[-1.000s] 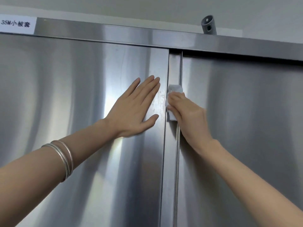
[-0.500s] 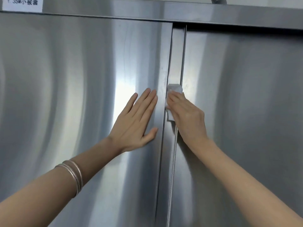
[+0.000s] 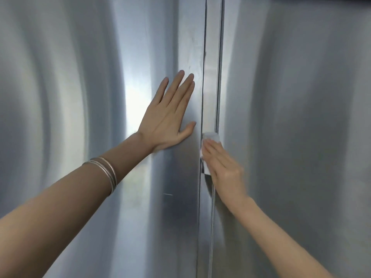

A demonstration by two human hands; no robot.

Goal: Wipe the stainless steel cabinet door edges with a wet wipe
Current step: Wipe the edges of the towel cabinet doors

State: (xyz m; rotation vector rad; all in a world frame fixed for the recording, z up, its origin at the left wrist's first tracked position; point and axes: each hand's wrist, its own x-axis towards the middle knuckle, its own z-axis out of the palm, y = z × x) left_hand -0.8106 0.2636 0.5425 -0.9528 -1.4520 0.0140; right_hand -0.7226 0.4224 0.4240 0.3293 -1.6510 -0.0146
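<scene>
Two stainless steel cabinet doors fill the view, the left door (image 3: pixel 80 97) and the right door (image 3: pixel 301 117). A narrow vertical edge strip (image 3: pixel 212 57) runs between them. My left hand (image 3: pixel 170 117) lies flat on the left door, fingers straight and pointing up, just left of the strip. My right hand (image 3: pixel 222 167) presses a folded white wet wipe (image 3: pixel 210 136) against the strip with straight fingers. The wipe shows above the fingertips and at the hand's left side; the rest is hidden under the hand.
Thin silver bangles (image 3: pixel 104 173) circle my left forearm. A small bright scratch (image 3: pixel 168 194) marks the left door below my left hand. Smudges show on the left door's edge (image 3: pixel 192 57) above my fingers.
My right hand has slid the wipe down the strip, from level with my left fingertips to below the left thumb. The view has dropped, so the top rail and label are out of sight.
</scene>
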